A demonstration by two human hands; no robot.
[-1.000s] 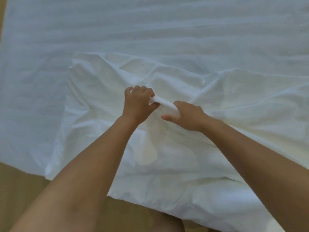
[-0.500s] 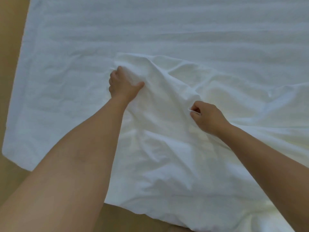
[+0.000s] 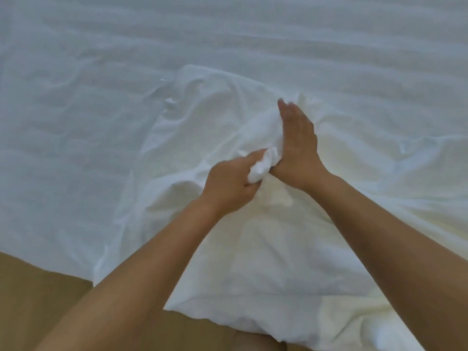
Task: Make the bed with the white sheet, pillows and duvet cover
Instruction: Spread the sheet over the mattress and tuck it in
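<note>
The step in hand looks like sorting out the duvet cover (image 3: 266, 236): finding an edge or corner in the loose cloth so it can be spread over the bed. The cover lies in a rumpled heap at the centre and lower right of the frame, on top of the sheet (image 3: 76, 110), with its near end hanging over the bed's edge at the bottom.

The left hand (image 3: 229, 183), just below centre, has its fingers curled round a bunched wad of the cover and grips it tight. The right hand (image 3: 297, 148), just right of it, stands with fingers straight and together, held flat like a blade, pressing edge-on into the folds beside that wad; it holds nothing that can be seen. The two hands almost touch at the wad.

The next move, as I judge it, calls for the right hand to take a second hold further along the same hem, then for both to draw apart and shake the cloth flat.

The cover is thin, soft white cotton-like cloth, deeply creased, and slightly warmer in tone than the sheet. The sheet is pale, bluish white, with faint woven stripes and shallow wrinkles, filling the upper and left frame. A tan floor (image 3: 38, 287) shows at lower left. No pillows are in view.
</note>
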